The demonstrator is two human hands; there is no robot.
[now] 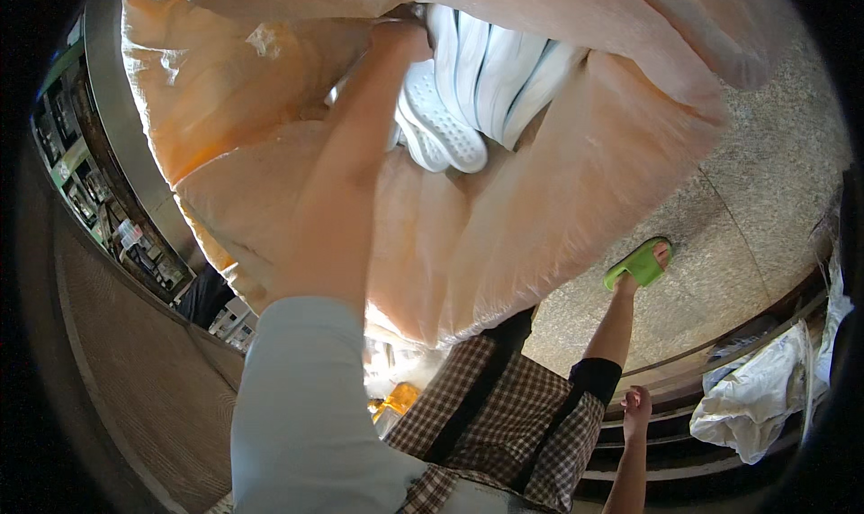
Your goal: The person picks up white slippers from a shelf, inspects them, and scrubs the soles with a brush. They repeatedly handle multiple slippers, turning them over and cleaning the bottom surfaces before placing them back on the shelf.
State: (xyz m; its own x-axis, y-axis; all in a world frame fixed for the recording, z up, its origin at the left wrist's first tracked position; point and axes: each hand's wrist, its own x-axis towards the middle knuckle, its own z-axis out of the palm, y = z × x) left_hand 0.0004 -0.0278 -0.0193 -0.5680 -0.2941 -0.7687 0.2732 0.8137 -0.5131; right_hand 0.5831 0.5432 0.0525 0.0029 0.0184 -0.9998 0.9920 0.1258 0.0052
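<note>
A big, translucent pinkish-orange plastic bag gapes in front of me. Inside it, several white shoe soles stand packed side by side, and the nearest one has a dotted surface. My left arm reaches over the bag's near rim, and my left hand is down in the bag against the left end of the soles. Its fingers are hidden, so its grip does not show. Down by my right side hangs my right hand, away from the bag, fingers loosely curled and slightly apart, with nothing visible in them.
My foot in a green slide sandal rests on the speckled floor. A crumpled white plastic sheet lies at the lower right. On the left are a brown panel and a green-framed rack holding small items.
</note>
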